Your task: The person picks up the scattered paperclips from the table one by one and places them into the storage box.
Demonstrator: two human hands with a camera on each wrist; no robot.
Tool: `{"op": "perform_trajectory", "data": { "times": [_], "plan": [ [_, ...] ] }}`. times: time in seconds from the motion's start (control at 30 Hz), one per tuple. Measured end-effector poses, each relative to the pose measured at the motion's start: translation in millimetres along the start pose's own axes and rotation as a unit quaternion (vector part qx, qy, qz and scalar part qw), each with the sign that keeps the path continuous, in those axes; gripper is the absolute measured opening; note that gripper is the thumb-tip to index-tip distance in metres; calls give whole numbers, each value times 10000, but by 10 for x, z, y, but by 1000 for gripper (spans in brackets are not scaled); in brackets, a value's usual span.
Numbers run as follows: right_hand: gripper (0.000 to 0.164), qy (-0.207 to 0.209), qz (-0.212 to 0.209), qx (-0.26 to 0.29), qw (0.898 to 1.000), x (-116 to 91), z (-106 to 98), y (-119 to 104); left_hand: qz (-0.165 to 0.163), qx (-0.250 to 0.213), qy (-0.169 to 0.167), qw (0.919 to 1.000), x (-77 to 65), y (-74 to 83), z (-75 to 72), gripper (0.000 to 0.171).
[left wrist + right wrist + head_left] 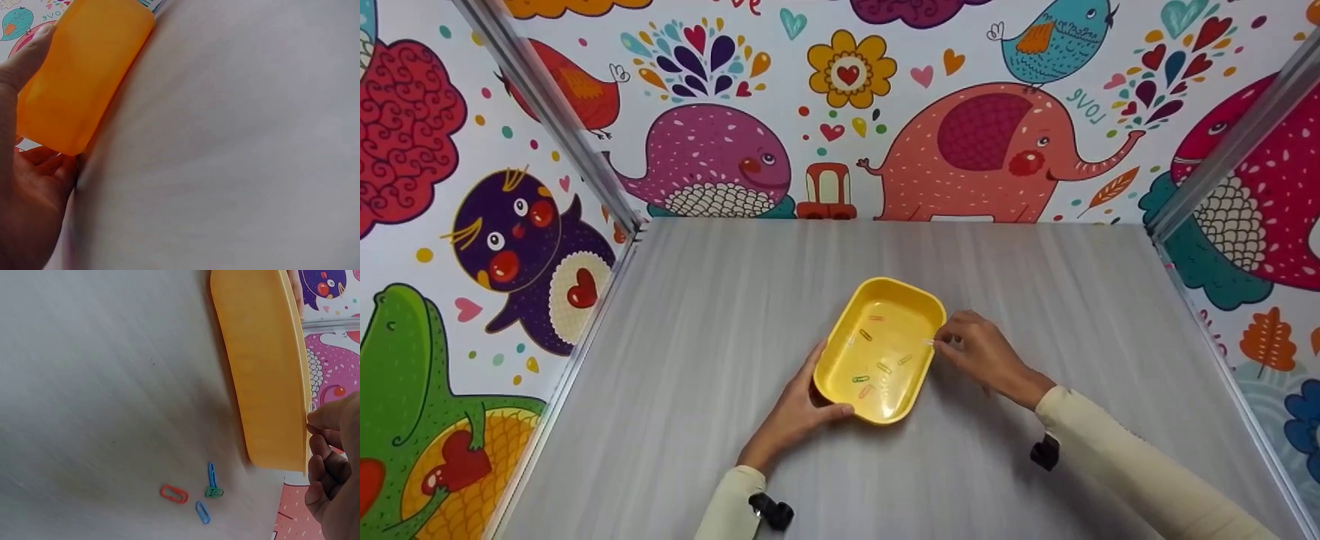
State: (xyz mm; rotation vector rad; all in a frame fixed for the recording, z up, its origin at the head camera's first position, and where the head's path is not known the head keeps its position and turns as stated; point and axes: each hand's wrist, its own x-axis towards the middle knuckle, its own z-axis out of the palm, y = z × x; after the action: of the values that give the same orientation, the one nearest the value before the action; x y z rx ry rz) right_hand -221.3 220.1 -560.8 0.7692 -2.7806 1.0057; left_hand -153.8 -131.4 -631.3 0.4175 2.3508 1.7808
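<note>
Yellow tray [910,309] sits mid-worktop [697,315], well clear of left, right and far edges. Left hand [802,405] grips its near-left corner, thumb on near rim. Right hand [981,354] pinches a pale clip [930,343] at tray's right rim. Inside: green clip [860,379] by the near-left corner, brown clip [865,335] farther up, others scattered. Outside, right of tray: red clip [174,494], blue clip [203,512], second blue clip [212,473] touching loose green clip [214,493].

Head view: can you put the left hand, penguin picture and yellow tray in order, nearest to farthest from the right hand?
1. Yellow tray: right beside the right hand's fingertips.
2. Left hand: across the tray.
3. Penguin picture: farthest, on the left wall.
</note>
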Motion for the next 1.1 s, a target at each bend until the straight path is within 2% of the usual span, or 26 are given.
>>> {"op": "perform_trajectory", "data": {
  "times": [0.13, 0.5, 0.97, 1.1],
  "plan": [
    [8, -98, -124, -80, 9998, 58, 9, -32, 25, -50, -27, 10000, 14, 0, -4, 120],
    [9, -450, -71, -341, 9984, 210, 55, -93, -21, -107, -19, 9999, 15, -9, -12, 120],
    [4, -620, -543, -665, 9944, 352, 163, -110, 35, -99, -27, 9999, 9, -9, -6, 120],
    [3, -683, -811, -740, 9916, 383, 177, -112, 41, -97, -52, 9999, 12, 1, -3, 120]
  ]
}}
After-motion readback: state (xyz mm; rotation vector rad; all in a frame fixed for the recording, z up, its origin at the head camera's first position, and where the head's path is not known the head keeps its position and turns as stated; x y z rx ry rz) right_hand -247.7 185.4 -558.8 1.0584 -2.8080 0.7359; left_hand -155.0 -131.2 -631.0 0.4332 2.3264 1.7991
